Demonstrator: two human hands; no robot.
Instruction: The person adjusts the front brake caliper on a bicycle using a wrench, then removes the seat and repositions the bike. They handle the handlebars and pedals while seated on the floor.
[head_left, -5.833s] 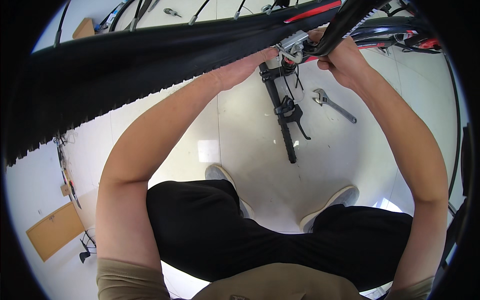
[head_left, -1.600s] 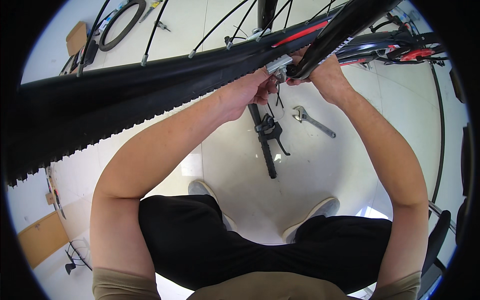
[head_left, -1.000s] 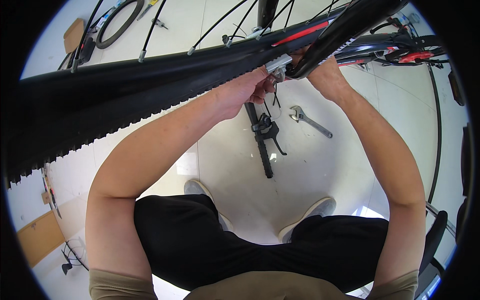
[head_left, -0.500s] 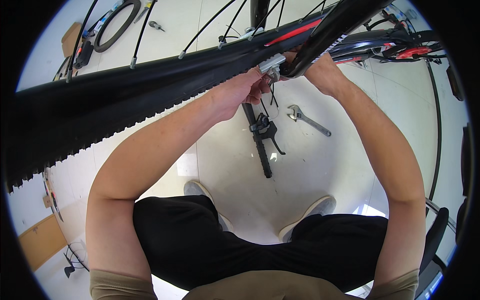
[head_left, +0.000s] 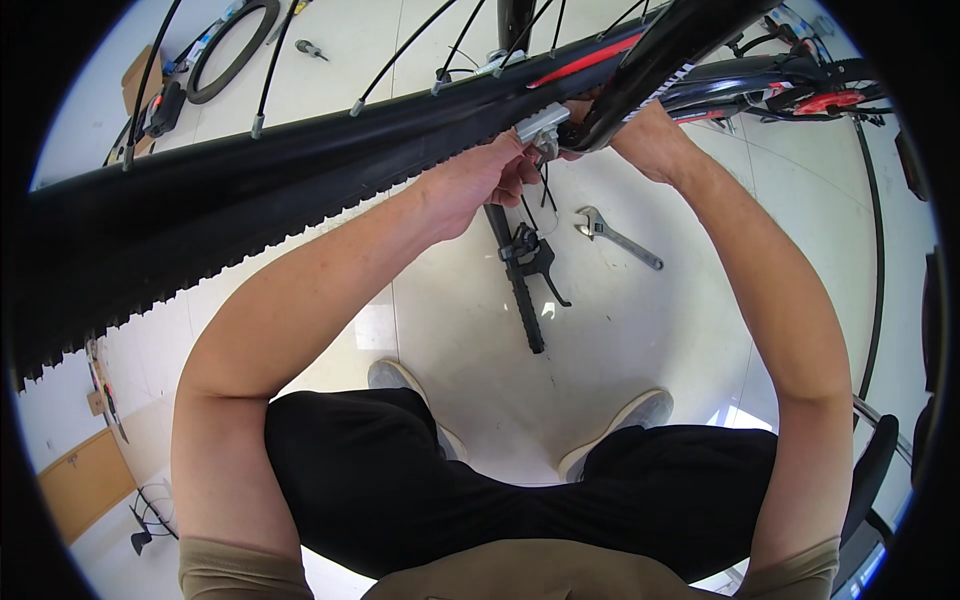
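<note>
A bicycle wheel with a black knobbly tyre crosses the upper left, running up to a black fork. Beside the fork my left hand has its fingers curled around a silver brake arm, thumb against it. My right hand reaches behind the fork from the right; its fingers are mostly hidden there, so their grip does not show. Below the hands hangs a handlebar end with a black grip and a brake lever. An adjustable wrench lies on the floor to their right.
At the upper left a loose black tyre and a screwdriver lie on the floor. More of the bicycle, with a red chainring, fills the upper right. A black chair stands at the lower right.
The wheel has turned slightly, its spokes shifting a little to the left. Both hands stay in nearly the same place.
</note>
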